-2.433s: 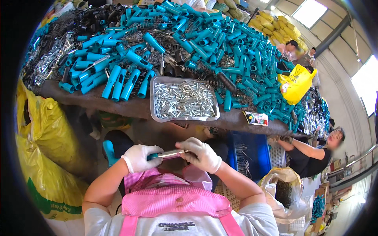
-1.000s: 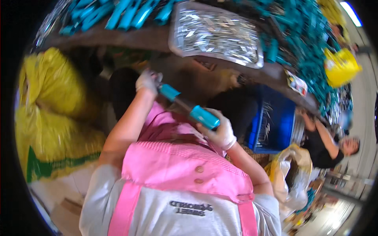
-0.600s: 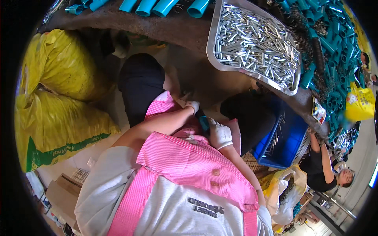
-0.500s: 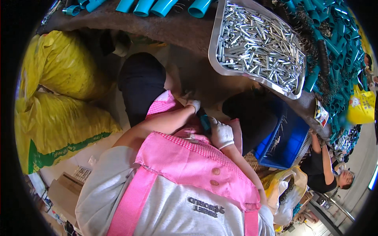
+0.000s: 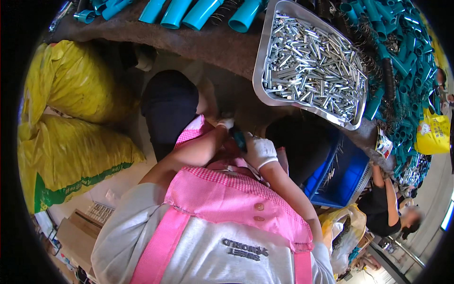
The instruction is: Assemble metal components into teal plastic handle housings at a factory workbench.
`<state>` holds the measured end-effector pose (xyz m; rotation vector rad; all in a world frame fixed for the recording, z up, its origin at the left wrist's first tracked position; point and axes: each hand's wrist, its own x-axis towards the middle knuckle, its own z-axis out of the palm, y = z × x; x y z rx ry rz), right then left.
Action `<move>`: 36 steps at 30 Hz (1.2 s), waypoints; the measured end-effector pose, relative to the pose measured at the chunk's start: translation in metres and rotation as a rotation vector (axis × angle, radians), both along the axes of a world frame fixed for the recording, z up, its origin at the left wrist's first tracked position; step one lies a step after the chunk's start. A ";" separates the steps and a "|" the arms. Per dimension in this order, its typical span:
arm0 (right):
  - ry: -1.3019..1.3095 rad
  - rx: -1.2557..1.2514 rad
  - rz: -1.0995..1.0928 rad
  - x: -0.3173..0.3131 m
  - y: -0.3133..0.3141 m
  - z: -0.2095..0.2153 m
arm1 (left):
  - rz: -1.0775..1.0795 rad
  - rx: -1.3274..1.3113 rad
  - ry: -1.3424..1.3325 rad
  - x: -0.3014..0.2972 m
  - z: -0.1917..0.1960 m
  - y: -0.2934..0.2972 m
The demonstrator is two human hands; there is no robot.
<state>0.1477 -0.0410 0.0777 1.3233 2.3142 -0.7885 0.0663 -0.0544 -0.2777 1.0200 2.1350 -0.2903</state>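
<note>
Head view: both hands are gloved in white and held close to the body, below the table edge [image 5: 198, 45]. The right hand [image 5: 259, 150] has its fingers closed around a teal tube [image 5: 238, 138], which points up and left between the two hands. The left hand [image 5: 225, 124] is at the far end of the tube; only a small part of the glove shows past the forearm, so its finger state cannot be told. The tube sits above a pink apron [image 5: 236, 199], over the lap.

On the table, a metal tray [image 5: 265, 90] holds many short silver pins. More teal tubes [image 5: 402, 52] are heaped to its right and along the far edge. Two yellow sacks [image 5: 71, 142] stand at left. A blue crate [image 5: 345, 180] is under the table at right, beside another person [image 5: 383, 208].
</note>
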 end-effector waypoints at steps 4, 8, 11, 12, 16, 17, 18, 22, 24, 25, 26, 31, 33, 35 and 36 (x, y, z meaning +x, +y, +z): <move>-0.083 -0.073 0.032 -0.031 0.040 -0.002 | 0.428 0.166 -0.544 -0.078 0.066 -0.077; -0.090 -0.120 0.005 -0.087 0.068 -0.007 | 0.851 0.465 -1.037 -0.099 0.177 0.058; -0.068 -0.084 0.135 -0.089 0.062 -0.006 | -0.261 0.261 -0.429 -0.119 0.229 0.072; -0.006 0.001 0.115 -0.063 0.062 -0.012 | -0.612 0.426 -0.468 -0.106 0.304 0.076; -0.216 -0.224 0.039 -0.020 0.040 -0.014 | -0.285 0.461 -0.543 -0.057 0.302 0.046; -0.160 -0.232 -0.026 -0.025 0.035 0.007 | -0.273 0.534 -0.525 -0.054 0.287 0.040; -0.154 -0.196 -0.019 -0.028 0.031 0.012 | -0.210 0.547 -0.459 -0.053 0.285 0.034; -0.160 -0.209 -0.008 -0.027 0.037 -0.009 | -0.159 0.643 -0.322 -0.055 0.298 0.033; -0.178 -0.179 -0.003 -0.023 0.037 -0.043 | -0.146 0.622 -0.268 -0.051 0.277 0.036; -0.187 -0.149 -0.096 -0.024 0.033 -0.049 | -0.159 0.545 -0.263 -0.052 0.278 0.038; -0.158 -0.133 -0.078 -0.023 0.042 -0.056 | -0.175 0.513 -0.262 -0.053 0.278 0.048; -0.130 -0.234 0.084 -0.026 0.065 -0.014 | -0.115 0.517 -0.342 -0.062 0.301 0.067; -0.133 -0.203 0.085 -0.031 0.061 -0.010 | -0.160 0.502 -0.326 -0.064 0.294 0.057; -0.197 -0.168 0.062 -0.028 0.048 -0.046 | -0.052 0.634 -0.304 -0.060 0.280 0.043; -0.227 -0.138 0.038 -0.025 0.042 -0.075 | -0.073 0.640 -0.285 -0.053 0.257 0.040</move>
